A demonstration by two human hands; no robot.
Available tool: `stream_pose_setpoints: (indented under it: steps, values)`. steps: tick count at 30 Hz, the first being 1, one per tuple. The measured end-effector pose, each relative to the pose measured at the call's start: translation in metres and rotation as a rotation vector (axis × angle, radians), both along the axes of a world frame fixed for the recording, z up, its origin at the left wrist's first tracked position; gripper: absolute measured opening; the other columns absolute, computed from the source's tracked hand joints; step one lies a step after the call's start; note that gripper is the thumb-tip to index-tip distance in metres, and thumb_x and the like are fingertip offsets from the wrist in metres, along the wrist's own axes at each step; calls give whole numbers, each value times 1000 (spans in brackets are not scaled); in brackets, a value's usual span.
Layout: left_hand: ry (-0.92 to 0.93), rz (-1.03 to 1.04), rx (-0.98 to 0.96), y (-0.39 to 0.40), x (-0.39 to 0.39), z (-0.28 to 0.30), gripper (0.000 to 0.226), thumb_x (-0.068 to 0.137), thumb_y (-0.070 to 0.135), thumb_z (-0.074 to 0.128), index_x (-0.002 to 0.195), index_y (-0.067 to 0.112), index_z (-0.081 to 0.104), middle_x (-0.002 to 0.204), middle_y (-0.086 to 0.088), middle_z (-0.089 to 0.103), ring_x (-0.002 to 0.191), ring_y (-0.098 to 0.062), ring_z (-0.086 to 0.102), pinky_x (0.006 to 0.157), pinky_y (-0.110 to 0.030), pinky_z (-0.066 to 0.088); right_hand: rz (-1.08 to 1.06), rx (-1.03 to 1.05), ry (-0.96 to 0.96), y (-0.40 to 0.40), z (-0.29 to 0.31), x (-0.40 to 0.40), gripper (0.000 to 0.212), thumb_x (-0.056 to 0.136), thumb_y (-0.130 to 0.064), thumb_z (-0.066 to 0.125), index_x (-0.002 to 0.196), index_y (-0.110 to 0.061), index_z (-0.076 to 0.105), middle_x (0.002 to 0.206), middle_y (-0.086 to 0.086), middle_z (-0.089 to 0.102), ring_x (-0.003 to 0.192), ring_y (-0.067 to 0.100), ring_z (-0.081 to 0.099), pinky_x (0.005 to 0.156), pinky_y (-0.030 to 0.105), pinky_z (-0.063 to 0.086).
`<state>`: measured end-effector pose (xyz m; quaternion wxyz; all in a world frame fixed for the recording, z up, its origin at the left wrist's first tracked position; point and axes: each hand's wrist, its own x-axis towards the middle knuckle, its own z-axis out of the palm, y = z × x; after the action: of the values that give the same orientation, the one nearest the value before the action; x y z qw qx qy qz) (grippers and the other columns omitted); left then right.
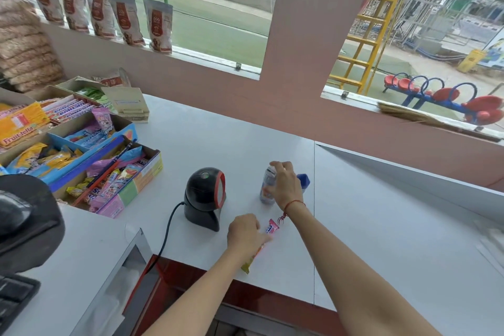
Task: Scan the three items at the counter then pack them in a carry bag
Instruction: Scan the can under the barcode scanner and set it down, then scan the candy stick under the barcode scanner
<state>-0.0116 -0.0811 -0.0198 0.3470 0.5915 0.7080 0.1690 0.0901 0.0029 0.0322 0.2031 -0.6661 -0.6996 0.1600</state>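
Head view, frame centre: right hand (285, 185) grasping upright can (267, 185) beside barcode scanner (206, 195); left hand (245, 232) clenched on candy packet (268, 232), white counter (218, 139).

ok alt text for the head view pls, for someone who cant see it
At a white shop counter, the right hand grips a can beside a black barcode scanner, while the left hand rests on a candy packet. Boxes of sweets sit to the left.

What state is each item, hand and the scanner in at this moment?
Can: upright on counter, gripped at top by right hand.
Blue-capped item: behind right hand, mostly hidden.
Candy packet: flat on counter under left hand.
Barcode scanner: standing, cabled, window facing the items.
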Motion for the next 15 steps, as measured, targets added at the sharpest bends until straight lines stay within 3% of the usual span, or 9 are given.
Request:
stream_pose_setpoints:
  steps: [3,6,9,11,15]
  values:
    - [156,-136,-54,-7,2,-3,45,63,40,80,97,13,68,98,-3,71,90,-20,66,71,-28,50,47,-17,-81,-3,-3,3,67,83,-4,69,142,-12,37,139,15,43,112,34,59,93,40,52]
    - [77,-97,-9,-9,-2,-5,30,67,21,76,95,13,73,100,-4,74,92,-20,68,75,-27,52,72,100,-59,-23,-2,10,64,84,-11,70,140,-12,40,139,10,45,117,28,52,91,34,51]
    - [-237,23,-40,-10,-9,-2,26,70,21,76,94,11,77,91,-6,76,86,-19,69,68,-23,48,-31,270,40,-59,-7,22,27,86,-19,68,112,-11,65,115,6,59,104,24,53,78,25,46]
    - [-560,66,-150,-10,-10,4,28,76,22,75,102,9,75,90,-7,74,83,-18,66,67,-22,48,-149,260,138,-80,-18,33,19,87,-21,68,104,-12,70,106,5,60,99,23,54,79,26,46]
    - [-911,-16,-327,-15,-10,14,28,90,17,61,112,1,66,90,-6,69,79,-12,63,68,-19,51,-233,-230,768,-106,-28,45,36,90,-22,66,123,-10,59,111,6,62,95,18,62,76,25,52]
